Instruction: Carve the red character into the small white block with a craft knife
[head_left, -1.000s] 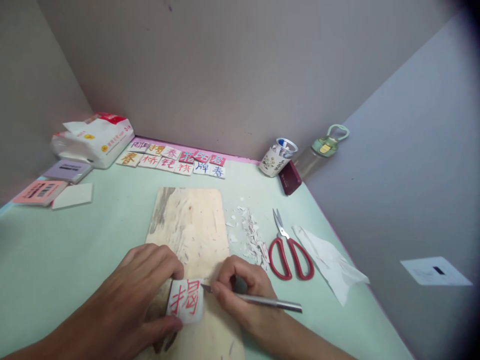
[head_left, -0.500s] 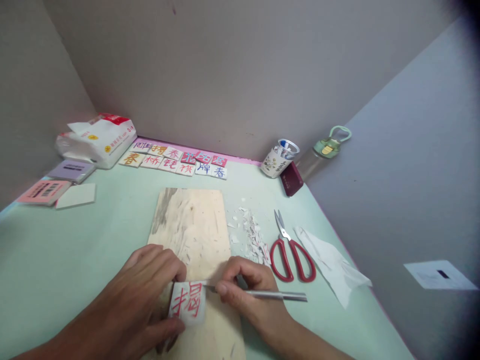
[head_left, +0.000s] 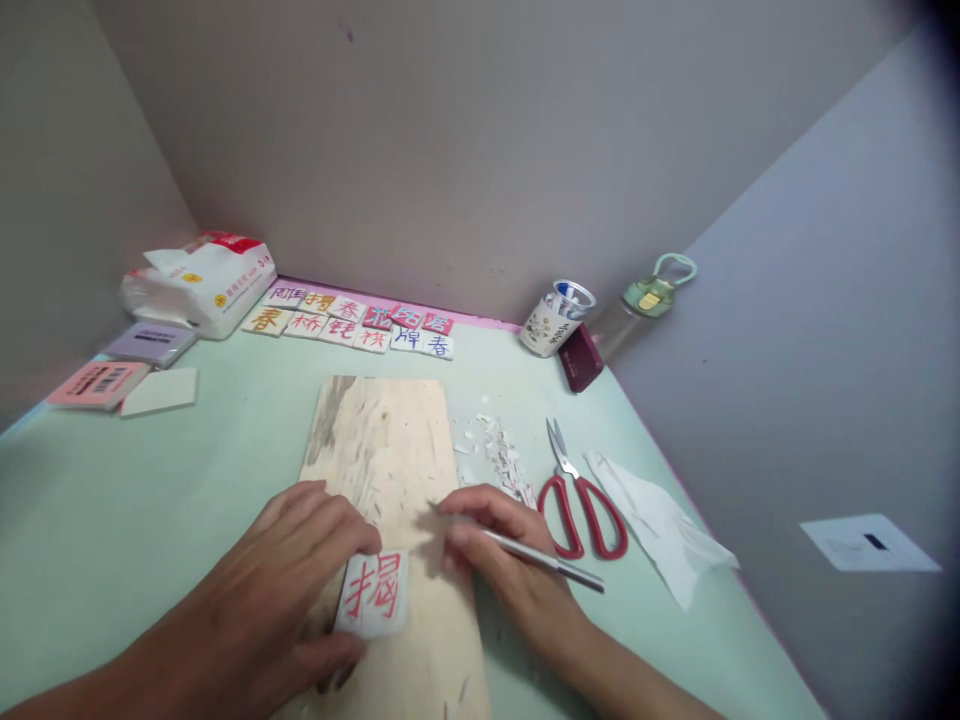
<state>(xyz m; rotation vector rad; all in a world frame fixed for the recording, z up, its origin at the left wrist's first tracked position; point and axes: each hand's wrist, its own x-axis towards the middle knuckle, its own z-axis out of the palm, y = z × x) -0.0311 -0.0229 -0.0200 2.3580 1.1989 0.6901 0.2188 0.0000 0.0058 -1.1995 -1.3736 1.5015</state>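
A small white square block with a red carved-looking character lies on a wooden board. My left hand grips its left side, fingers at the top edge and thumb at the bottom. In my right hand is a slim metal carving knife, held like a pen. Its tip points up and left over the board, apart from the block. To the right of the board lie pale shavings and red-handled scissors.
A white tissue lies beside the scissors. Rows of lettered square tiles line the back. A tissue pack and coloured blocks are at the left; a can, a dark red box and a bottle stand at the back right.
My right hand has lifted the carving knife away from the block's upper right corner, and its tip has moved up and right. My left hand keeps its hold on the block.
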